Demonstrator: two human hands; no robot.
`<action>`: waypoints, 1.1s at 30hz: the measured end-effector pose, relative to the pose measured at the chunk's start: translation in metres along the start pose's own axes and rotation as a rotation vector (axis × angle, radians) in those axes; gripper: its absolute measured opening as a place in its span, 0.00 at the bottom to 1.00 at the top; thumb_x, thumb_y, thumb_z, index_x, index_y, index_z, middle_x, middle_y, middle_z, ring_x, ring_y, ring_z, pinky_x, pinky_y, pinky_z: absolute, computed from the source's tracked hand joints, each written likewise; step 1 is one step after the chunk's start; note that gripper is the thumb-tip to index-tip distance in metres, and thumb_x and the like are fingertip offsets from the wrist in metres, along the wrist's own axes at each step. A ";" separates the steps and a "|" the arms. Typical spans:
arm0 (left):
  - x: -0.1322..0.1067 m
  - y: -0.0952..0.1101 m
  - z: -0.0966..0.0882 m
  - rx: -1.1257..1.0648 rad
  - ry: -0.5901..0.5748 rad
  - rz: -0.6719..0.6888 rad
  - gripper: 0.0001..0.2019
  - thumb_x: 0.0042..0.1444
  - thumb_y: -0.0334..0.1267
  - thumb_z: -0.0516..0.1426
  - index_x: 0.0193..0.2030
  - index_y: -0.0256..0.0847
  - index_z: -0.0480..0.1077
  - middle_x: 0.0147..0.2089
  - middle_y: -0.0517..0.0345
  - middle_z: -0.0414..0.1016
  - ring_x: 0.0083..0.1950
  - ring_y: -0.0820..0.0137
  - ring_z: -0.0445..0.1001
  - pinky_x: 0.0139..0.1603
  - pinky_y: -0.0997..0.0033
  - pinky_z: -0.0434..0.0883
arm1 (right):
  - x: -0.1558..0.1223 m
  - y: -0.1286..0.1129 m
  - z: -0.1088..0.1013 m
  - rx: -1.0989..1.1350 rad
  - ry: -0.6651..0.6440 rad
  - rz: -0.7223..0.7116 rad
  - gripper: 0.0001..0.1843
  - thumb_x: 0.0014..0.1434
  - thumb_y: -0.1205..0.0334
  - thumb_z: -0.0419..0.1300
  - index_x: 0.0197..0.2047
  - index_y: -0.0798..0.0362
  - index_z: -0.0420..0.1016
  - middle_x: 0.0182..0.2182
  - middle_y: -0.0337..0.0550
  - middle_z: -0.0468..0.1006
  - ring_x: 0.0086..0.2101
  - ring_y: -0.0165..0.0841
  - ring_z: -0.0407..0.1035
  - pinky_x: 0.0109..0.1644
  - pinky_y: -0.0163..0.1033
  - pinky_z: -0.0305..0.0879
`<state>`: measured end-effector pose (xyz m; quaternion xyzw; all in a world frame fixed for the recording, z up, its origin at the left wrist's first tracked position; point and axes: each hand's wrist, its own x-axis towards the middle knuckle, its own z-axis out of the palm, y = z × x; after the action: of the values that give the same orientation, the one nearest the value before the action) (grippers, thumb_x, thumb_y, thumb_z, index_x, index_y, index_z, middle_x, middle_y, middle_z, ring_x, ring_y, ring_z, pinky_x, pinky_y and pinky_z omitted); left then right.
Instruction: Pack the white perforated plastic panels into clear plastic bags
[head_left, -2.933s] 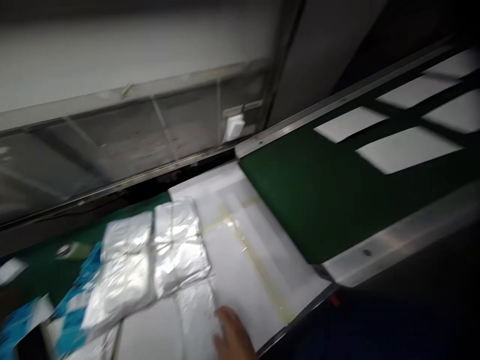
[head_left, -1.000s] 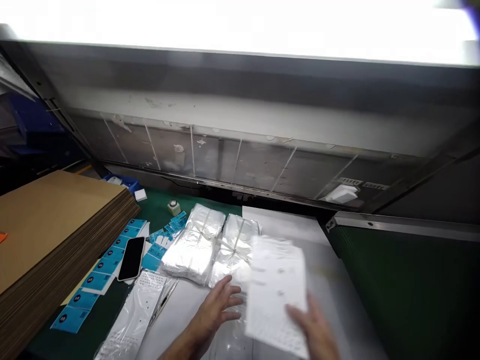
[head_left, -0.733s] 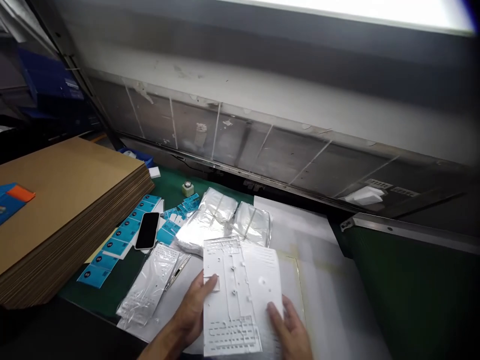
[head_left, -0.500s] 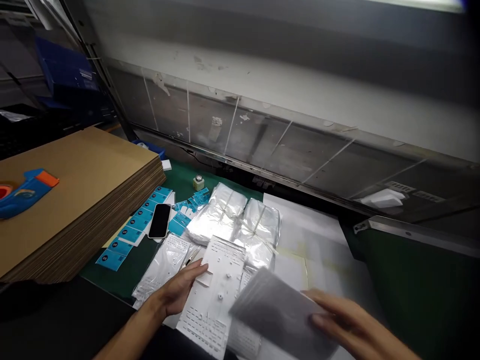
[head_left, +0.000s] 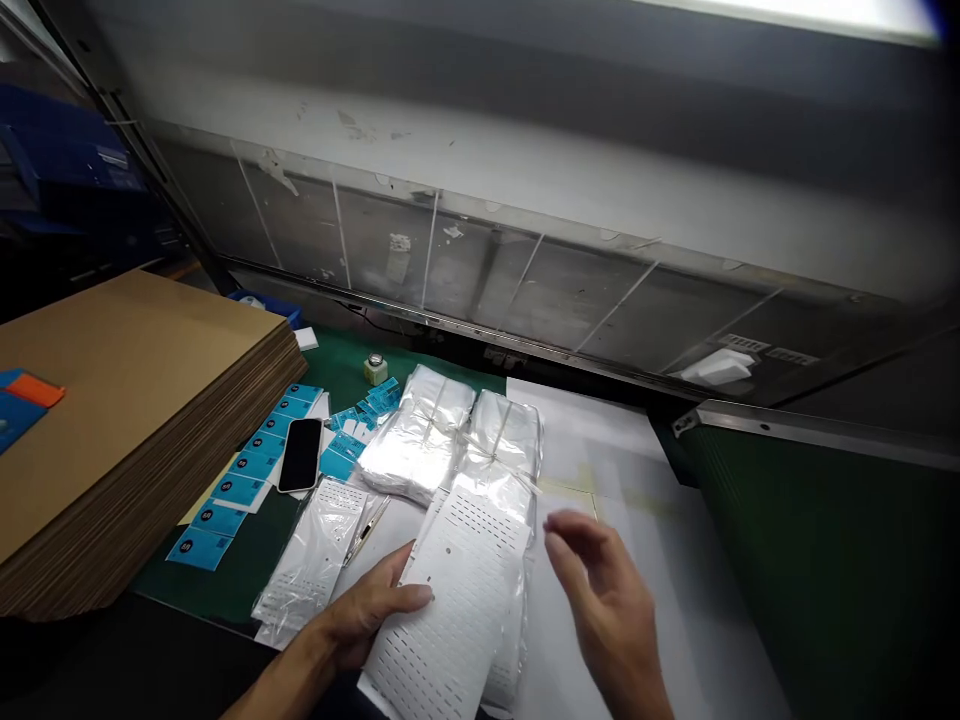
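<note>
A white perforated plastic panel lies in a clear bag on the white sheet. My left hand holds the panel's left edge, thumb on top. My right hand hovers just right of the panel, fingers apart and empty. Two tied bundles of clear bags sit just beyond the panel. Another bagged panel rests to the left.
A tall stack of brown cardboard sheets fills the left side. A black phone lies on blue labels. A green conveyor belt runs off to the right. A metal-framed clear guard stands behind.
The view swung from the conveyor to the bench. I picked up the white panel, my right hand brought a clear bag over it, and the panel now lies bagged with my right hand off it.
</note>
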<state>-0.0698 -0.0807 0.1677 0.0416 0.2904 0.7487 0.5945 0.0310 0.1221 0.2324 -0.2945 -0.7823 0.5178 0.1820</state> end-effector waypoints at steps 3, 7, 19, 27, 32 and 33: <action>0.007 -0.016 0.009 -0.038 0.067 0.082 0.27 0.53 0.32 0.60 0.60 0.38 0.61 0.55 0.42 0.71 0.56 0.54 0.69 0.56 0.53 0.64 | -0.032 0.041 0.016 0.288 -0.057 0.402 0.17 0.51 0.43 0.60 0.36 0.46 0.72 0.37 0.43 0.78 0.42 0.46 0.71 0.46 0.50 0.69; 0.022 -0.038 0.022 -0.027 0.182 0.138 0.28 0.51 0.36 0.62 0.59 0.39 0.62 0.55 0.43 0.72 0.57 0.52 0.69 0.58 0.52 0.63 | -0.055 0.067 0.035 0.504 -0.102 0.557 0.22 0.49 0.41 0.62 0.39 0.50 0.73 0.36 0.42 0.79 0.41 0.44 0.72 0.45 0.45 0.70; 0.046 -0.067 0.029 0.131 0.356 0.068 0.28 0.51 0.45 0.61 0.58 0.40 0.64 0.54 0.43 0.73 0.54 0.51 0.71 0.56 0.51 0.64 | -0.059 0.092 0.031 0.604 -0.019 0.638 0.32 0.46 0.41 0.64 0.50 0.49 0.63 0.44 0.48 0.77 0.44 0.45 0.72 0.47 0.47 0.69; 0.115 -0.086 -0.015 1.190 0.588 0.110 0.24 0.62 0.52 0.44 0.56 0.38 0.63 0.50 0.45 0.73 0.49 0.59 0.72 0.48 0.60 0.69 | -0.057 0.145 0.006 0.634 0.184 0.756 0.46 0.39 0.41 0.68 0.57 0.52 0.59 0.41 0.51 0.79 0.42 0.51 0.74 0.45 0.53 0.69; 0.206 -0.087 -0.034 1.573 0.420 0.094 0.13 0.63 0.43 0.49 0.43 0.38 0.70 0.46 0.52 0.73 0.50 0.64 0.69 0.54 0.56 0.64 | -0.057 0.173 -0.044 0.511 0.318 0.826 0.49 0.41 0.38 0.65 0.62 0.50 0.55 0.43 0.51 0.77 0.39 0.50 0.74 0.40 0.52 0.71; 0.222 -0.089 -0.036 1.640 0.387 0.067 0.12 0.62 0.43 0.52 0.43 0.38 0.70 0.46 0.52 0.72 0.50 0.63 0.69 0.54 0.54 0.64 | -0.059 0.175 -0.052 0.485 0.333 0.837 0.50 0.41 0.37 0.65 0.63 0.49 0.54 0.44 0.51 0.77 0.39 0.51 0.74 0.38 0.52 0.71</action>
<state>-0.0721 0.1191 0.0319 0.3396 0.8376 0.3119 0.2930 0.1540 0.1709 0.0940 -0.6104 -0.4152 0.6589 0.1444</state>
